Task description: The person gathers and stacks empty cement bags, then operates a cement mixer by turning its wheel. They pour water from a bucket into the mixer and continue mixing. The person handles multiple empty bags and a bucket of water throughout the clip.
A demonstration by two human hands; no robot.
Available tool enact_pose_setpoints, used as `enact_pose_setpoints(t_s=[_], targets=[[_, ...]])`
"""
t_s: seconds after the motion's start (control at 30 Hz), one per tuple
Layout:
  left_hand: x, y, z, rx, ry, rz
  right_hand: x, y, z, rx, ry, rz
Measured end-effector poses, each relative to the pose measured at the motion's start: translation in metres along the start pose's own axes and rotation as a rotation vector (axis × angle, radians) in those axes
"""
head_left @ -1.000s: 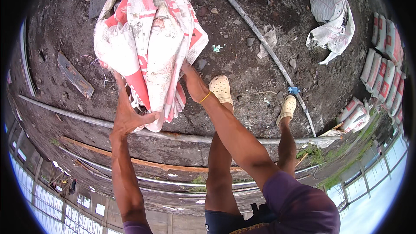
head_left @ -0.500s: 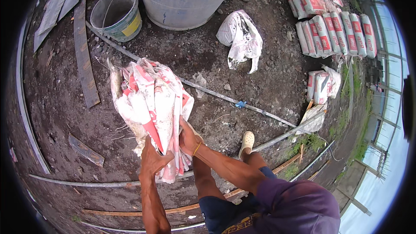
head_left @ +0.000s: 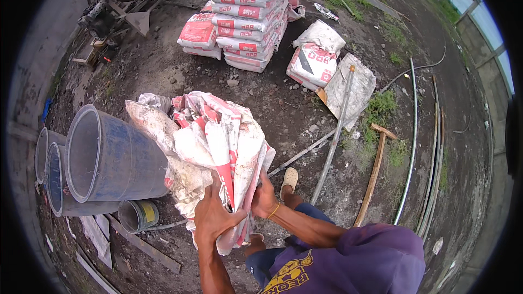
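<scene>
Hands, left (head_left: 215, 219) and right (head_left: 265, 200), clamp the bunched empty sacks (head_left: 210, 144) from either side, bundle rising above them.

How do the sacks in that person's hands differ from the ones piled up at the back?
The held sacks are empty, crumpled and dirty, bunched upright between the left hand and right hand. The stacked sacks are full, plump and lie flat in neat layers on the ground. Both are white with red printing.
</scene>
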State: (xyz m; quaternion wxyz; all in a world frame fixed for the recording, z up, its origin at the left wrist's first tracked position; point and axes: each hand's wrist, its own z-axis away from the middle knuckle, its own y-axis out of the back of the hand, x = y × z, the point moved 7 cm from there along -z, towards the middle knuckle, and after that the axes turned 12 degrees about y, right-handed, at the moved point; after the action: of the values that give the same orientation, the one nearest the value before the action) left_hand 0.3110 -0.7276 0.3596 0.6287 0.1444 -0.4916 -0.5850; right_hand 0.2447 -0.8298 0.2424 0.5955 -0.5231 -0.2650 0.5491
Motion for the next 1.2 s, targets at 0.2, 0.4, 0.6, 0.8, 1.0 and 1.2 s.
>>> enact_pose_setpoints(t_s=[0.2,0.4,0.6,0.8,1.0,1.2], targets=[[0.292,-0.03,-0.042,-0.111,-0.383,-0.305,-0.273,-0.026,0.005,0.039,0.445,-0.066],[0.511,-0.108,-0.055,-0.357,-0.767,-0.471,-0.469,-0.002,0.057,0.179,1.015,-0.067],[0.669,-0.216,-0.008,-0.682,-1.213,-0.484,-0.585,0.028,0.153,0.522,1.439,0.015],[0.77,-0.31,0.073,-1.119,-1.599,-0.665,-0.633,0.054,0.241,0.993,1.904,0.036],[0.763,-0.341,0.186,-1.508,-1.981,-0.91,-0.584,0.017,0.305,1.474,2.356,-0.149],[0.745,-0.372,0.258,-1.796,-2.17,-1.087,-0.601,0.007,0.28,1.566,2.427,-0.318]])
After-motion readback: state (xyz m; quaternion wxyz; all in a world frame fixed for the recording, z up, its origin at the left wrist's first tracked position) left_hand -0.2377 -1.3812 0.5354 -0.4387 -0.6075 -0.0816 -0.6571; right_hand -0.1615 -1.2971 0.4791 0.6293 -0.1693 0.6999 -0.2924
